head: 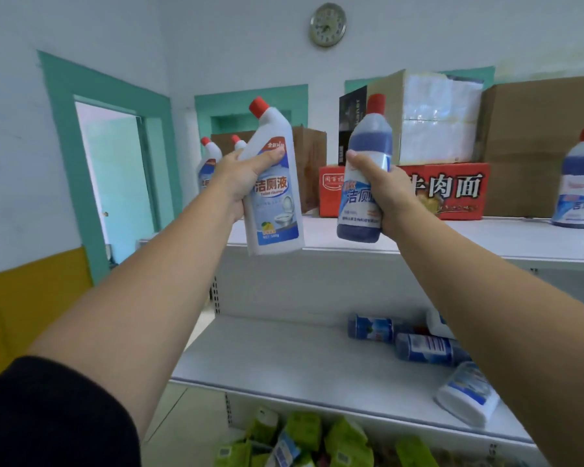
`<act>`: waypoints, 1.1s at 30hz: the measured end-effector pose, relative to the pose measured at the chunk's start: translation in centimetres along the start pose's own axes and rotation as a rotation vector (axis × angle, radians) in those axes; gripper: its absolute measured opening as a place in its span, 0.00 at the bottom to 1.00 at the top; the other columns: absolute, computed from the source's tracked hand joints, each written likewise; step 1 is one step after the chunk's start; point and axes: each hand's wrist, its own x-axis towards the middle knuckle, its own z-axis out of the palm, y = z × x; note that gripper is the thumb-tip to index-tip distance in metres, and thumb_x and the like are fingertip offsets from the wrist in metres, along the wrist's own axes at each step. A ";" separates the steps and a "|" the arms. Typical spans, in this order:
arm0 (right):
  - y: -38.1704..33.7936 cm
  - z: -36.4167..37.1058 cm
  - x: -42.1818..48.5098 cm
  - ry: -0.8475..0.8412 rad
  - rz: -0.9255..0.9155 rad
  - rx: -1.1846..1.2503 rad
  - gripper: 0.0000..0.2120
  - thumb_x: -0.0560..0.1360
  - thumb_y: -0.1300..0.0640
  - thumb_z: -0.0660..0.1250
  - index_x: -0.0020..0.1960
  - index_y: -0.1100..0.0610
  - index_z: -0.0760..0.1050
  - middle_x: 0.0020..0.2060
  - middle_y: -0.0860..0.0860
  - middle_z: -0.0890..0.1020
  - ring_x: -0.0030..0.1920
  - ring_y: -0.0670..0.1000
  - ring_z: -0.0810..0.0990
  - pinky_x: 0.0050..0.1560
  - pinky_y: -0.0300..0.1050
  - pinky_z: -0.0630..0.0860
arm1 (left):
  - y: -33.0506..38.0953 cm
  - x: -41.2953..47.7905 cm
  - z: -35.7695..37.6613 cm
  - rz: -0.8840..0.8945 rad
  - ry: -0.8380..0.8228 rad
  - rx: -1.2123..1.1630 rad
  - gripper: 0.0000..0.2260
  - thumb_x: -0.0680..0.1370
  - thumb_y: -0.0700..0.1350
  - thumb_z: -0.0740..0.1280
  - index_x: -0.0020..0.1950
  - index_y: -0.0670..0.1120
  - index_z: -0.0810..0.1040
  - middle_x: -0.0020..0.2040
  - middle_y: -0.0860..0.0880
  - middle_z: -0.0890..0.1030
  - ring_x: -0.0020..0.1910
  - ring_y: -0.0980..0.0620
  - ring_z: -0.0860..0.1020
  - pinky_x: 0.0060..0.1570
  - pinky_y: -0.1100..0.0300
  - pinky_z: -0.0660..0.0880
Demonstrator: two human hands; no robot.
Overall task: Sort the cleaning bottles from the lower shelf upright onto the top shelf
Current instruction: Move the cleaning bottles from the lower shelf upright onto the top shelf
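The person holds 2 cleaning bottles raised in front of the white metal top shelf (452, 237). The left hand (246, 175) is wrapped tight around the upper body of a white angled-neck plastic bottle with a red cap (272, 183), thumb across the label; that bottle leans slightly, its base hanging just off the shelf's near edge. The right hand (381, 193) clasps the waist of a round blue-liquid bottle with a red cap (366, 170), which stands close to upright, its base apparently just above the shelf surface.

On the far left of the top shelf, 2 white red-capped bottles (209, 163) already stand upright; at the far right stands 1 blue bottle (580, 183). This suggests whites go left and blues right. Cardboard boxes (536, 136) and a red printed carton (452, 190) fill the back of the shelf.

To place these well, the white bottle should be straightened before its base meets the shelf, then set beside the 2 whites without knocking them. The blue one should travel right toward its match, landing flat and clear of the red carton. Fingers should let go only once each base sits fully.

On the white lower shelf (300, 362), several bottles still lie on their sides at the right (429, 348).
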 end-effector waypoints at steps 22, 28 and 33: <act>6.2 3.1 16.9 0.042 0.013 -0.184 0.27 0.68 0.40 0.76 0.59 0.55 0.76 0.45 0.53 0.86 0.43 0.54 0.87 0.48 0.52 0.85 | -8.0 18.6 2.4 0.018 -0.201 0.157 0.19 0.74 0.43 0.77 0.63 0.46 0.77 0.53 0.45 0.86 0.50 0.45 0.86 0.54 0.44 0.82; 6.7 1.7 17.9 0.134 0.040 -0.215 0.25 0.68 0.42 0.76 0.58 0.54 0.75 0.45 0.54 0.87 0.42 0.55 0.88 0.48 0.55 0.84 | -7.0 21.4 3.5 0.087 -0.337 0.514 0.25 0.74 0.49 0.76 0.69 0.47 0.75 0.58 0.49 0.84 0.53 0.49 0.84 0.57 0.46 0.80; 7.3 1.0 18.1 0.207 0.058 -0.228 0.26 0.68 0.42 0.76 0.60 0.54 0.75 0.46 0.54 0.87 0.42 0.54 0.87 0.50 0.55 0.84 | -4.5 22.7 4.0 0.177 -0.339 0.848 0.33 0.69 0.51 0.80 0.71 0.50 0.74 0.65 0.51 0.79 0.61 0.47 0.78 0.63 0.44 0.75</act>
